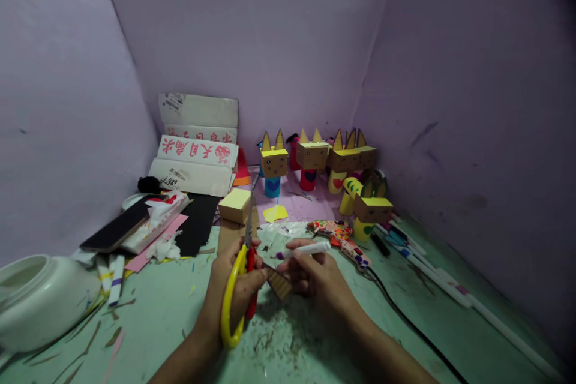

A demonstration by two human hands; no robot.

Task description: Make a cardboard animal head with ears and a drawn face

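Observation:
My left hand (234,288) grips a pair of scissors (237,288) with yellow and red handles, blades pointing up and away. It also pinches a small brown corrugated cardboard piece (279,283) together with my right hand (315,279). A white marker pen (306,249) with a purple tip is held in my right hand, lying across its fingers. Both hands meet low in the middle of the green table (171,306).
Several cardboard box-head figures (315,159) on coloured tubes stand at the back. A yellow-topped block (234,205), white boxes (195,156), a phone (117,227) and a white bowl (40,300) are to the left. Markers (427,267) and a black cable (405,318) lie right. Purple walls enclose the table.

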